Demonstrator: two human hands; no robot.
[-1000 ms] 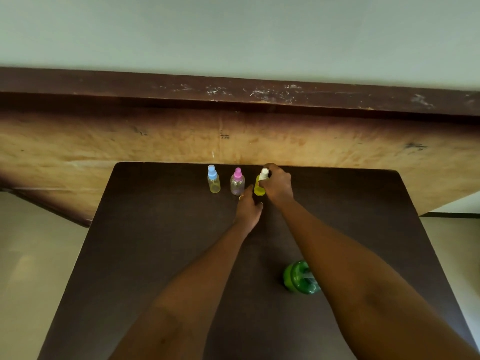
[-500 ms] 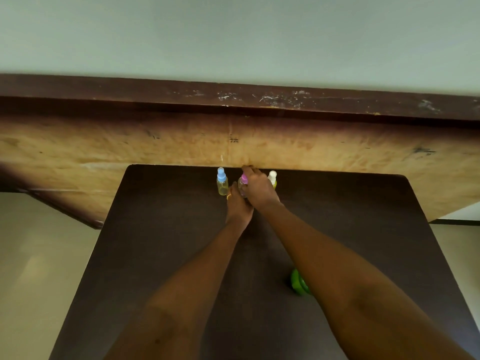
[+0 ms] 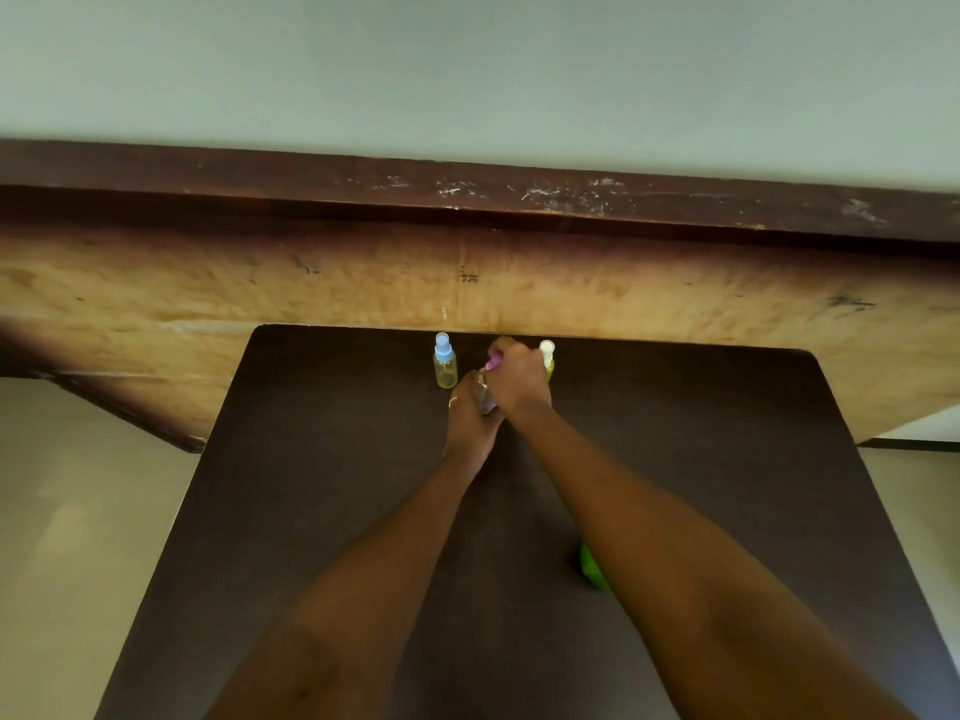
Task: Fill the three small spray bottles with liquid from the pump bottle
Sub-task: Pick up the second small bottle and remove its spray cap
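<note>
Three small spray bottles are at the far edge of the dark table (image 3: 322, 511). The blue-capped bottle (image 3: 445, 362) stands alone on the left. Behind my right hand, the white-capped bottle (image 3: 547, 356) with yellow liquid shows only partly. My left hand (image 3: 467, 418) grips the body of the pink-capped bottle (image 3: 487, 392), tilted toward me. My right hand (image 3: 517, 379) pinches its pink cap. The green pump bottle (image 3: 589, 566) sits nearer me, mostly hidden under my right forearm.
A worn wooden panel (image 3: 260, 288) with a dark top ledge runs directly behind the table. Pale floor shows on both sides of the table.
My right hand left the white-capped bottle and moved left onto the pink cap. My left hand took hold of the pink-capped bottle and tilted it toward me.
</note>
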